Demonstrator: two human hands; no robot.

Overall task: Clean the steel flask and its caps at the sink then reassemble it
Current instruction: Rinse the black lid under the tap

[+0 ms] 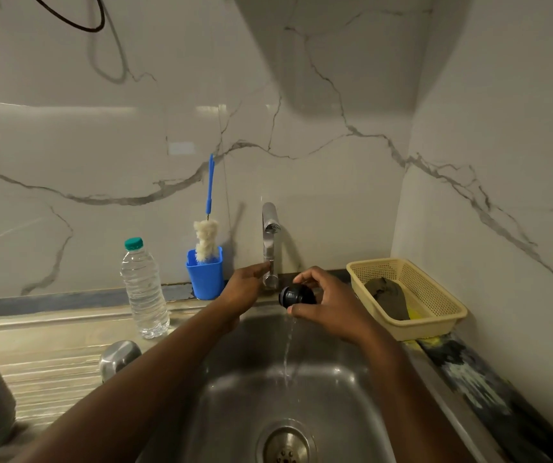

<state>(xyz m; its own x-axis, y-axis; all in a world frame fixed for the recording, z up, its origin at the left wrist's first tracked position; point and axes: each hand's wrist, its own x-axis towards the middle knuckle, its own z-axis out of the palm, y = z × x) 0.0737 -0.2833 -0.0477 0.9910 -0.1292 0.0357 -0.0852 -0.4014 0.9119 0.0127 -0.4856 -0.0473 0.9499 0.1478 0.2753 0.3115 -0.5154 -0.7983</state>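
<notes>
Pinching the black cap, right hand sits beside left hand, whose fingers touch the tap.

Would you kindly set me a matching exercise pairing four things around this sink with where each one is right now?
Things:
1. black cap
2. brush
3. steel cap
4. cloth

Places:
A. in the basket
B. on the drainboard
C. in the right hand, over the sink
D. standing in the blue cup

Pairs: 1-C, 2-D, 3-B, 4-A.
</notes>
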